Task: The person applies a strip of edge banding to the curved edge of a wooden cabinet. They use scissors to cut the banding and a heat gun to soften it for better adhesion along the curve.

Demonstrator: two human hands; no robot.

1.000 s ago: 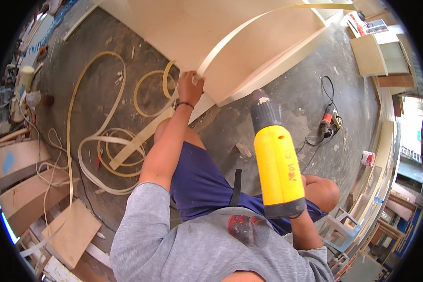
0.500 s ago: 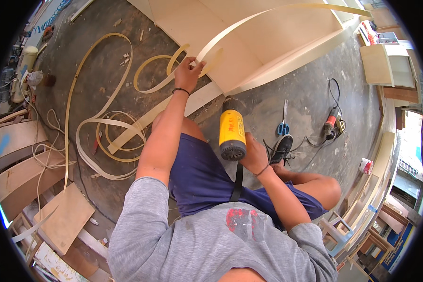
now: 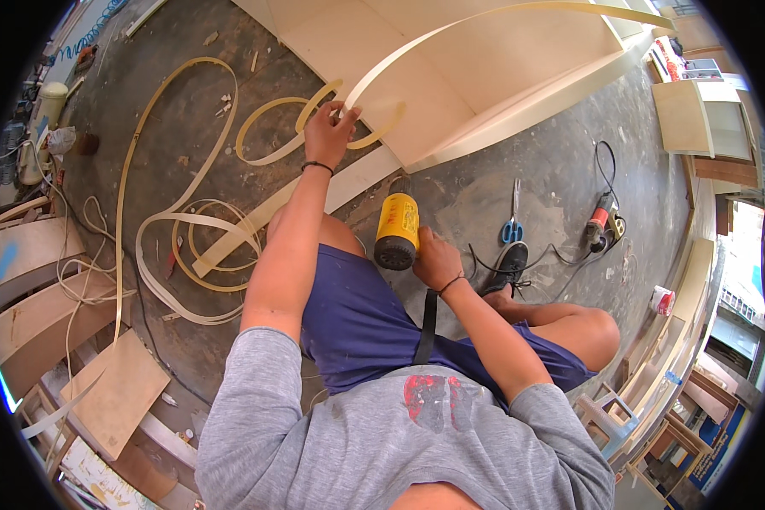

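A long pale strip of edge banding arcs from the upper right down to my left hand, which pinches it between thumb and fingers. More of it loops on the floor to the left. My right hand is wrapped round the handle of a yellow and black heat gun. The gun points away from me, its nozzle below and to the right of my left hand. Just beyond lies a pale wooden cabinet carcass, open side up, with a corner towards the gun.
Blue-handled scissors lie by my shoe. Right of them is a red and black corded power tool, its cable on the floor. A flat board lies under the cabinet's near corner. Curved wooden pieces are stacked at left.
My right hand has moved the heat gun left and slightly away from me. My left hand has shifted a little left, still holding the strip.
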